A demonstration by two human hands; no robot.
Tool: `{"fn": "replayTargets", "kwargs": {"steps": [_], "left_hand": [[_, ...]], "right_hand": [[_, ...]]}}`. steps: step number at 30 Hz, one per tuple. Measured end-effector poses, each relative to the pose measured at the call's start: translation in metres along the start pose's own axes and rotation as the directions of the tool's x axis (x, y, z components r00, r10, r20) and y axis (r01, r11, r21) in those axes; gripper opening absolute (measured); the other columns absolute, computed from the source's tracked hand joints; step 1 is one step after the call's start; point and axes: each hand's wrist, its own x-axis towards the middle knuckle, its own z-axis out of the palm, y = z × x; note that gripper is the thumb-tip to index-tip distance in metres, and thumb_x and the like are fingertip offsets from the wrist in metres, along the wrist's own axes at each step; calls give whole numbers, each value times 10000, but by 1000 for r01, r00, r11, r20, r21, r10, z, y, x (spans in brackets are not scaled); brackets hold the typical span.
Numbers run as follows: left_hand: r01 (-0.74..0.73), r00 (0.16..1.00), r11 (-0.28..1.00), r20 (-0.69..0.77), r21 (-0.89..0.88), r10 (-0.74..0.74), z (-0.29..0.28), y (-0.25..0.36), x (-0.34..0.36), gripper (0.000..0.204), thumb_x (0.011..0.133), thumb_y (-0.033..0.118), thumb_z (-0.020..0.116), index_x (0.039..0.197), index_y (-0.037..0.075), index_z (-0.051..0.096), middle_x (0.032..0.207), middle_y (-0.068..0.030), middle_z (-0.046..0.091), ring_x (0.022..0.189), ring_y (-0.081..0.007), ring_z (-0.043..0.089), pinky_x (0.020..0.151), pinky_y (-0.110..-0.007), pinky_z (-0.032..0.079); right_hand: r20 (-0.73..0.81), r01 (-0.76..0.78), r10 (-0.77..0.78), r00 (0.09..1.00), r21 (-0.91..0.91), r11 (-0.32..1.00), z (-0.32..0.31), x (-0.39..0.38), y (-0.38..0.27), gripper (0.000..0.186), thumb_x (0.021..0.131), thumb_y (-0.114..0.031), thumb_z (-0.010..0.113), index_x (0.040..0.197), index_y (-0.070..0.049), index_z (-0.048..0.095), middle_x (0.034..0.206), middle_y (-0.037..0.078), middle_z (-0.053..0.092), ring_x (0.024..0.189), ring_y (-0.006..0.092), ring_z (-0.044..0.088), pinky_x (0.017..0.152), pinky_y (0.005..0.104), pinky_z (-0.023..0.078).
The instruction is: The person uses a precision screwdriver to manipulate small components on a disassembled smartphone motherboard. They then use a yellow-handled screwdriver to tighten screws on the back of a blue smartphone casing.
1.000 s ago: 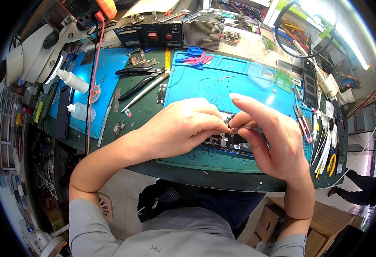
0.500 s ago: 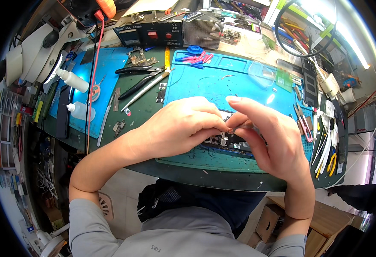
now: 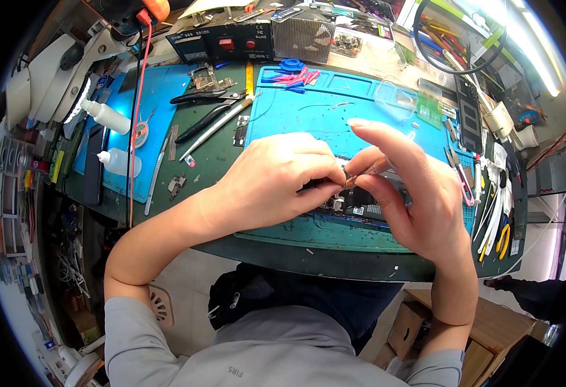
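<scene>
Over an opened phone [image 3: 368, 213] lying on the blue work mat [image 3: 302, 116], my left hand [image 3: 276, 180] pinches at a small copper-coloured part [image 3: 349, 182] with thumb and index finger, its other fingers curled. From the other side, my right hand [image 3: 418, 193] has thumb and index finger closed around that same part, which looks like a flex cable; its exact shape is too small to tell. One right finger is raised above the pinch. The phone's dark inner parts and metal pieces show under my fingers, which partly hide it.
Pliers [image 3: 202, 119], a white pen-like tool [image 3: 215, 132] and dropper bottles [image 3: 118, 161] lie left. Scissors [image 3: 460, 177], white cables and tools crowd the right. A power supply box [image 3: 196, 44] and microscope [image 3: 57, 77] stand behind. Another person's dark-clothed leg [image 3: 535, 297] shows at far right.
The view has shifted slightly, so the bench sits higher in the picture. Both hands remain at the small part, with their fingertips shifted a little.
</scene>
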Motion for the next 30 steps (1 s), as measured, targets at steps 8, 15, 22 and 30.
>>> {"fn": "replayTargets", "kwargs": {"steps": [8, 15, 22, 30], "left_hand": [[1, 1000, 1000, 11, 21, -1, -2, 1, 0, 161, 830, 113, 797, 981, 82, 749, 957, -74, 720, 917, -284, 700, 803, -382, 567], [30, 1000, 989, -1, -147, -31, -8, -4, 1, 150, 846, 72, 795, 986, 38, 750, 936, -89, 728, 906, -265, 709, 781, -345, 560], [167, 976, 969, -113, -180, -189, -24, -18, 2, 153, 884, 43, 773, 1025, -6, 737, 969, -93, 738, 905, -188, 701, 809, -316, 546], [166, 973, 964, -123, -206, -193, -23, -24, 2, 142, 905, 49, 751, 1036, -5, 737, 976, -96, 732, 892, -186, 694, 810, -310, 545]], "right_hand": [[47, 50, -46, 998, -71, 996, -7, 4, -3, 519, 866, -16, 760, 1361, 4, 607, 971, 127, 753, 831, 231, 748, 769, 333, 577], [17, -87, 87, 996, -4, 996, -5, 3, -6, 584, 868, -89, 780, 1414, -2, 591, 1043, 131, 759, 842, 193, 743, 767, 324, 573], [54, -47, 46, 998, 26, 999, -4, 3, -6, 572, 879, -53, 762, 1415, 23, 575, 1210, 181, 729, 870, 223, 748, 756, 314, 580], [43, -46, 46, 998, -9, 999, -1, 3, -13, 517, 887, -6, 747, 1379, 36, 598, 1259, 187, 713, 936, 238, 748, 756, 314, 587]]}}
